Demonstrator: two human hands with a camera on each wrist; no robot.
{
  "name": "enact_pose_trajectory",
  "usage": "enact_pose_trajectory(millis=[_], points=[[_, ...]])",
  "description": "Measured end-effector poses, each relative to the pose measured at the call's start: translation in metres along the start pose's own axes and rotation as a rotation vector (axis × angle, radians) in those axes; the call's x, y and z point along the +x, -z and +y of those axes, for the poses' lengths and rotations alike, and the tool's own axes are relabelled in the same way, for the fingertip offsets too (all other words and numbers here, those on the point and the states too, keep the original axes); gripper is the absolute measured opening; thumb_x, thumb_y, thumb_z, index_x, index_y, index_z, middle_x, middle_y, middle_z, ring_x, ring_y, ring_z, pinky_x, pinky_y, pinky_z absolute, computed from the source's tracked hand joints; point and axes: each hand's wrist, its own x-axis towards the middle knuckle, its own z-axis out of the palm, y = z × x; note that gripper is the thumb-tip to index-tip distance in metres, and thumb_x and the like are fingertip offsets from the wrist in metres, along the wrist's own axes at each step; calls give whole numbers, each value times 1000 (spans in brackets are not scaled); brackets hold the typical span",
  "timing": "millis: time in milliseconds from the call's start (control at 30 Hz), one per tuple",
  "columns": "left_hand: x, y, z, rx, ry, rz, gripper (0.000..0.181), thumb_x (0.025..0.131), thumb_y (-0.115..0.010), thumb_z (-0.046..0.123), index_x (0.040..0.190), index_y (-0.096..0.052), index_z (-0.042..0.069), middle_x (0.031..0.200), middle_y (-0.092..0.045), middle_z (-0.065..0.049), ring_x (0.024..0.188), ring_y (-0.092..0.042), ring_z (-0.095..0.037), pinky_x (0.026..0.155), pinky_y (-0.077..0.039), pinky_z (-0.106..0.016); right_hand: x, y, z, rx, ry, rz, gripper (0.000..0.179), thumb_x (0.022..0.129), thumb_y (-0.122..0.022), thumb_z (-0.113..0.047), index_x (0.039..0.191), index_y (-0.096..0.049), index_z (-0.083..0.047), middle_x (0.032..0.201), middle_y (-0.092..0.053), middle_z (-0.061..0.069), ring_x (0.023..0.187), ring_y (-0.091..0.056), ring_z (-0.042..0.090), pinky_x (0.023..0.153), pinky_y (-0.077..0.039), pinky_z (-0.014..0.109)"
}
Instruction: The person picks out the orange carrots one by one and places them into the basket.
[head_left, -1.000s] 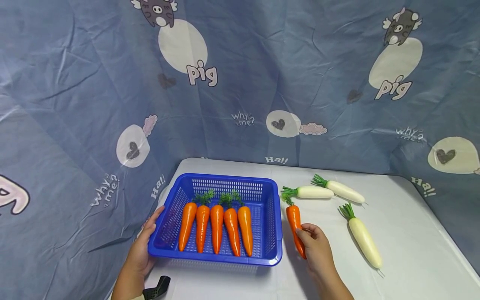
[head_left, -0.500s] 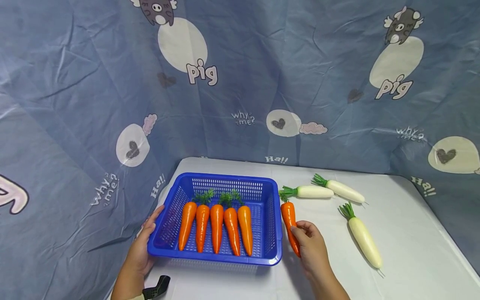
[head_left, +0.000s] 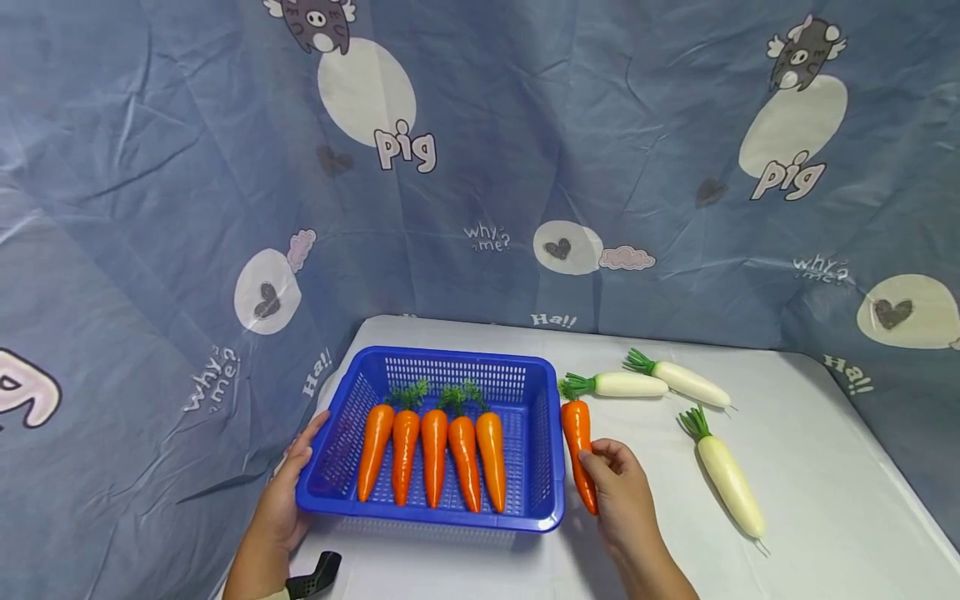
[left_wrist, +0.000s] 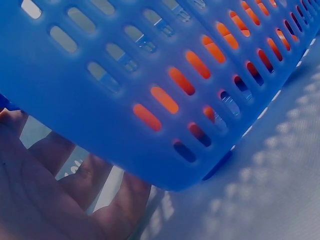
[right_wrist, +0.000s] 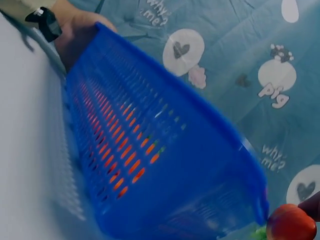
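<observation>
In the head view, my right hand (head_left: pixel 624 492) pinches an orange carrot (head_left: pixel 576 425) between thumb and fingers, just outside the right rim of a blue plastic basket (head_left: pixel 551 467). The carrot's leafy end points away from me. In the right wrist view, only the rounded top of this carrot (right_wrist: pixel 291 223) shows at the lower right, close to the basket corner. Several carrots (head_left: pixel 433 458) lie side by side in the basket, green tops at the far end. My left hand (head_left: pixel 281 504) rests against the basket's left side; its fingers (left_wrist: pixel 127 205) extend along the outer wall.
Three white radishes with green tops lie on the white table (head_left: pixel 645 575) to the right: one behind the held carrot (head_left: pixel 630 384), one farther back (head_left: pixel 690 383), one nearer me (head_left: pixel 729 485). A blue patterned cloth (head_left: pixel 480 167) hangs behind and at the sides.
My right hand has shifted slightly left with the carrot, bringing it nearer the basket's right rim. The left hand, basket and radishes have stayed put.
</observation>
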Motion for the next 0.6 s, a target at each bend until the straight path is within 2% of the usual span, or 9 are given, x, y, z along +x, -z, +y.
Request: enact_pose_trajectory(millis=[233, 467, 600], points=[[-1, 0, -1, -2, -15, -7, 55, 113, -24, 37, 168, -20, 36, 176, -1, -6, 145, -27, -16, 98, -47, -21, -7, -6, -9, 13, 13, -24, 29, 97, -69, -4, 121, -54, 2, 98, -57, 5, 86, -61, 16, 66, -53, 24], [1, 0, -1, -5, -9, -12, 54, 113, -24, 37, 168, -20, 38, 177, -1, -3, 156, -15, -28, 97, -46, -20, -11, -12, -12, 14, 31, -37, 29, 96, -68, -2, 121, -54, 3, 97, -56, 6, 85, -60, 16, 67, -54, 24], [0, 0, 0, -5, -3, -9, 54, 114, -23, 36, 168, -20, 38, 177, -1, -1, 157, -13, -29, 98, -44, -21, -11, -15, -14, 1, 32, -49, 30, 96, -67, -2, 123, -53, 1, 101, -56, 6, 90, -60, 17, 73, -55, 25]])
